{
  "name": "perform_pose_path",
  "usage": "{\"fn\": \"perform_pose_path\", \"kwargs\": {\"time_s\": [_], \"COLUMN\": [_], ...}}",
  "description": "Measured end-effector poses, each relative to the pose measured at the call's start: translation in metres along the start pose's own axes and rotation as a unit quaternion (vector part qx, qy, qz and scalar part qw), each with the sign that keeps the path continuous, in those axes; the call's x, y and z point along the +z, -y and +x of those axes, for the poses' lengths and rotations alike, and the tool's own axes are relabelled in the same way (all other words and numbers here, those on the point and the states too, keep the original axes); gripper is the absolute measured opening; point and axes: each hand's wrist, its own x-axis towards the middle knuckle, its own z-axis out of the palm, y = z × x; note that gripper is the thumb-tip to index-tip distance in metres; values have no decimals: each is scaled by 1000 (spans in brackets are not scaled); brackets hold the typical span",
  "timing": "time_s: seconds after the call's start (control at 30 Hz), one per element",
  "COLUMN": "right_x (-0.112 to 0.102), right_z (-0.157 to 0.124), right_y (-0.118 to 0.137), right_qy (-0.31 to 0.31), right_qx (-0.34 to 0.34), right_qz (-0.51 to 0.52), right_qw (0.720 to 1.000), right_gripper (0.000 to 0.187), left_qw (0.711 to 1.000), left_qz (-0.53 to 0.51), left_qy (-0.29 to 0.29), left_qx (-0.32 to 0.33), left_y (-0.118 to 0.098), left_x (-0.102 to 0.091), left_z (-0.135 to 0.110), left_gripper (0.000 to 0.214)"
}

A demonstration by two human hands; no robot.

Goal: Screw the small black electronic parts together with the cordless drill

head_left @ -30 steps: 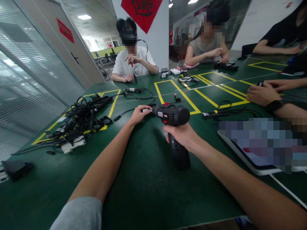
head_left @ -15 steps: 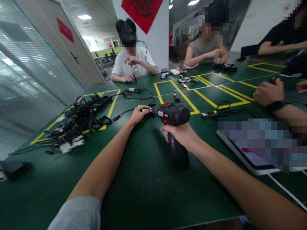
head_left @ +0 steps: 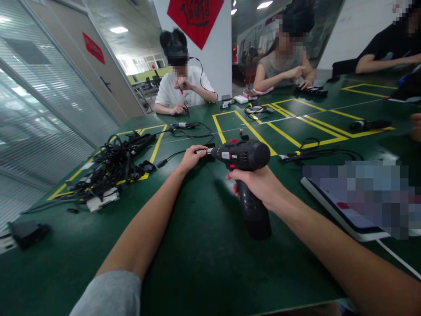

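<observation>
My right hand [head_left: 259, 184] is wrapped round the grip of a black cordless drill [head_left: 245, 175] with red trim, held just above the green table [head_left: 197, 245], its nose pointing left. My left hand [head_left: 192, 157] is closed in a pinch on the small silver bit [head_left: 201, 151] at the drill's chuck. A thin black cable [head_left: 171, 156] runs off to the left from under that hand.
A heap of black cables and adapters [head_left: 112, 164] lies left. A tablet [head_left: 348, 210] with a white cord sits right. Black cables [head_left: 315, 151] lie beyond the drill. Yellow tape boxes [head_left: 245, 127] mark the table. Other people [head_left: 182, 85] sit at the far side.
The drill and my right hand have lifted and tipped slightly. The other person's hand and watch at the right have pulled back out of view, leaving a black tool on the table.
</observation>
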Motion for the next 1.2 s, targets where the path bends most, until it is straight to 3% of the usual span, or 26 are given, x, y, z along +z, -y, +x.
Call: {"fn": "perform_pose_path", "kwargs": {"time_s": [1.2], "right_x": [4], "right_z": [4], "right_y": [-11], "right_qy": [9], "right_qx": [-33], "right_qz": [-45], "right_qw": [998], "right_gripper": [10], "left_qw": [1000], "left_qz": [21], "left_qy": [5], "left_qx": [7], "left_y": [2], "left_x": [0], "left_z": [0], "left_gripper": [38]}}
